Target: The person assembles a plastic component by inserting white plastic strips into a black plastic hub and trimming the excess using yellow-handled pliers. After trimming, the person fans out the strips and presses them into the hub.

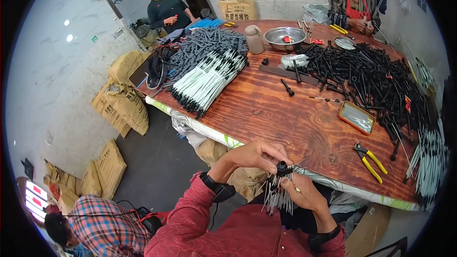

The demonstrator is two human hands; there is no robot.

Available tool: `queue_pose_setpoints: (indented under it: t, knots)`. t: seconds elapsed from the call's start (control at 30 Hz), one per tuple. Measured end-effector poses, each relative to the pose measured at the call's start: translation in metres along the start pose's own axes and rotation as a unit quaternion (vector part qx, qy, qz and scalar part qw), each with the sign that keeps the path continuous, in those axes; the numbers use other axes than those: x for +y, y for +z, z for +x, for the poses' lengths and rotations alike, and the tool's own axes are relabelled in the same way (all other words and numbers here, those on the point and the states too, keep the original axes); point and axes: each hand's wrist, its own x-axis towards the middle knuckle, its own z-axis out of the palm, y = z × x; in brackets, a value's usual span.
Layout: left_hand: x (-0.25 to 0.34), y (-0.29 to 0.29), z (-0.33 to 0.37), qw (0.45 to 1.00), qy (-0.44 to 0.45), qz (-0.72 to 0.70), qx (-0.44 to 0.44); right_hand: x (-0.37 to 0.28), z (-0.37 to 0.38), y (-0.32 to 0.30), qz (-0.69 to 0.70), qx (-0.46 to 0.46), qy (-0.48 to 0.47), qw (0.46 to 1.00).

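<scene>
Just off the table's near edge, my right hand (303, 191) is closed around a bundle of thin pale rods (278, 201), which hang down below it. A black plastic piece (284, 167) tops the bundle. The thumb and fingers of my left hand (261, 156) are pinched at this piece from the left. A thin wire-like line shows beside the fingertips, too fine to make out. On the table to the right lie cutting pliers (369, 162) with yellow handles, jaws parted. Beyond them is an orange-rimmed tray (357, 117) of fine, clear-looking pieces.
Black plastic parts (366, 74) are heaped at the right, pale rods (428, 162) beside them. A bundle of black-tipped rods (207, 81) and grey parts (190, 50) lie far left. A metal bowl (284, 38) stands behind. People (166, 9) are nearby; sacks (124, 104) line the left.
</scene>
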Motion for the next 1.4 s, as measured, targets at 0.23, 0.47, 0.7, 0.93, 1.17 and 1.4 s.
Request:
queue_pose_setpoints:
  t: [0.23,0.47,0.7,0.93,1.17,1.4]
  knots:
    - [0.016,-0.004,-0.006,0.996,-0.057,0.062,0.021,-0.003,0.003,0.002,-0.023,0.001,-0.033,0.999]
    - [0.03,0.015,-0.014,0.981,-0.122,-0.025,0.152,-0.009,0.002,0.006,-0.048,0.035,-0.023,0.998]
    - [0.028,0.007,-0.012,0.983,-0.156,-0.005,0.097,-0.007,0.001,0.007,-0.031,0.022,-0.017,0.999]
    - [0.024,0.015,-0.011,0.972,-0.165,-0.062,0.154,-0.004,0.002,0.004,-0.047,0.04,-0.008,0.998]
    - [0.023,0.018,-0.014,0.97,-0.14,-0.055,0.189,-0.004,0.007,0.005,-0.055,0.055,0.016,0.997]
    - [0.025,0.036,-0.019,0.968,-0.098,0.069,0.221,-0.01,0.008,0.014,-0.077,0.11,0.033,0.99]
